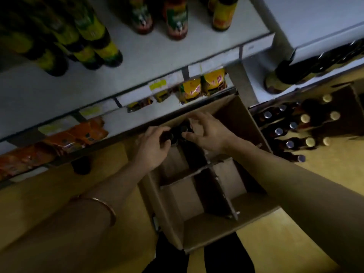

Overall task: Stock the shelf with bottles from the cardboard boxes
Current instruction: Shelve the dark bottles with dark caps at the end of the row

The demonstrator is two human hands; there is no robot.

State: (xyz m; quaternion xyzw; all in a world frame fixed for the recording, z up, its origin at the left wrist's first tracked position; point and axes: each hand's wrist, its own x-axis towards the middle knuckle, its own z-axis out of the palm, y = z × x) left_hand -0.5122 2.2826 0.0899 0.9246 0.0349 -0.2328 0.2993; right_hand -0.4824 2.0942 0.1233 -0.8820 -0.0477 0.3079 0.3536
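A bangle (98,205) is worn on the left forearm, nearest the camera, and dark trouser legs (169,257) are seen below an open box (206,229) set on the yellowish floor (295,243). The box is split by cardboard dividers (218,186), and most of its cells are seen empty. At its far end two dark bottles (177,133) stand close together; the left hand (151,148) is curled around the top of the left one, while the right hand (206,133) is set against the right one with fingers loosely spread and thumb at the cap. Whether that grip is closed cannot be told through the blur. To the right, a second box (344,91) is filled with capped bottles (307,119). A lone dark bottle (81,164) stands under the shelf edge to the left. Beyond the hands, orange packets (74,136) and yellow packets (202,85) lie on the lower shelf (173,101); above, the upper shelf (157,56) is stocked with yellow-labelled bottles (88,42) and red ones (177,18).
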